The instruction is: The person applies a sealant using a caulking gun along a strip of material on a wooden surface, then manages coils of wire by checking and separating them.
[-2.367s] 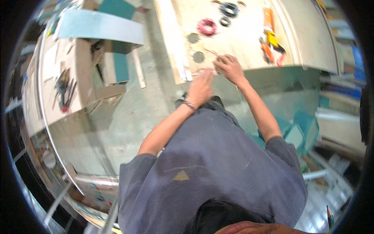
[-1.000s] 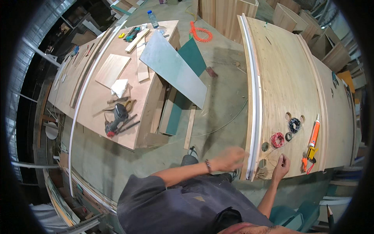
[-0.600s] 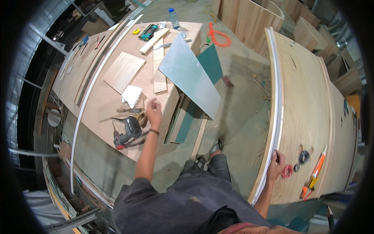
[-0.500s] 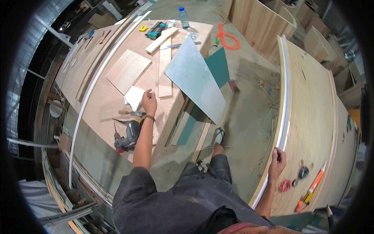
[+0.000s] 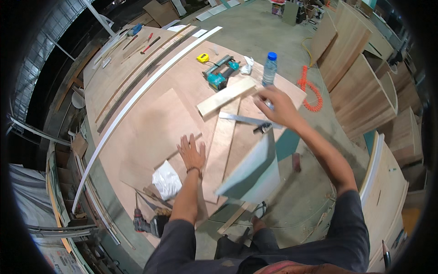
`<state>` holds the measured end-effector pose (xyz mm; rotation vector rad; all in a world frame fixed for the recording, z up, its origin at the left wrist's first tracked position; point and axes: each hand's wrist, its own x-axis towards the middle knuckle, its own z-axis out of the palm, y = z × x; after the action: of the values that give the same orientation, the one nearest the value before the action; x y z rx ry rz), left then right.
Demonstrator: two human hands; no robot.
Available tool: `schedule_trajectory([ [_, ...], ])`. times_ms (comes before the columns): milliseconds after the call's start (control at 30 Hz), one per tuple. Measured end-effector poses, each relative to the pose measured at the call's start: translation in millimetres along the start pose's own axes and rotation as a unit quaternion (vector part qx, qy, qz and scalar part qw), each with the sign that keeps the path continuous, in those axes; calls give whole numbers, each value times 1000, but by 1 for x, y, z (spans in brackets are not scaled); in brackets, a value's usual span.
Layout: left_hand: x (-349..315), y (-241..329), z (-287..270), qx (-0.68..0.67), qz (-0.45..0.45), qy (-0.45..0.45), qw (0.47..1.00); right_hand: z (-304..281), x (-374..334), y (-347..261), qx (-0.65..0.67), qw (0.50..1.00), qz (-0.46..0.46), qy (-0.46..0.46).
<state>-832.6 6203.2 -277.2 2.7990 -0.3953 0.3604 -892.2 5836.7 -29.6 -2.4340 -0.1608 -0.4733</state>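
My left hand (image 5: 190, 154) lies with fingers spread on a thin wooden panel (image 5: 159, 121) on the workbench. Close to its wrist is a crumpled white wrapper (image 5: 167, 180). Over the bench's right side reaches my right hand (image 5: 279, 107), slightly blurred, its fingers bent and apart, with no held thing showing. Beneath it is a small clear plastic item, partly hidden. A clear water bottle (image 5: 270, 71) with a blue cap stands just beyond. Nearest the right fingers is a pale wood strip (image 5: 226, 98). Below lies a metal rule (image 5: 248, 119) beside a small black fitting (image 5: 262, 128).
A teal nail gun (image 5: 219, 75) and yellow tape measure (image 5: 203, 58) lie farther back. A cordless drill (image 5: 150, 223) sits at the near left edge. A grey-white panel (image 5: 255, 173) leans at the bench's right side. An orange coiled hose (image 5: 311, 93) lies on the floor.
My view has turned left toward the bench. My right hand has left the curved panel at right and come over the bench. The left hand, raised before, now rests on the thin panel.
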Motion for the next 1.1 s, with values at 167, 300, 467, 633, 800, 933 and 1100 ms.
schedule_trajectory([
  [167,23,12,-12,6,-28,-44,999,146,240,164,-161,987,-5,-20],
  [300,25,11,-3,-10,-39,-77,996,226,358,238,-245,960,101,-96],
  [467,22,-4,-6,-2,-55,-101,993,297,419,244,-228,940,219,-131],
  [633,23,-5,-11,3,-58,-100,993,319,441,254,-197,945,244,-93],
  [800,29,-6,-10,-15,-45,-102,994,300,417,260,-180,974,122,57],
  [933,27,-1,-4,-9,-28,-89,996,236,358,208,-28,981,10,193],
  [1100,11,-14,5,58,13,-60,996,104,160,51,-55,974,-100,198],
])
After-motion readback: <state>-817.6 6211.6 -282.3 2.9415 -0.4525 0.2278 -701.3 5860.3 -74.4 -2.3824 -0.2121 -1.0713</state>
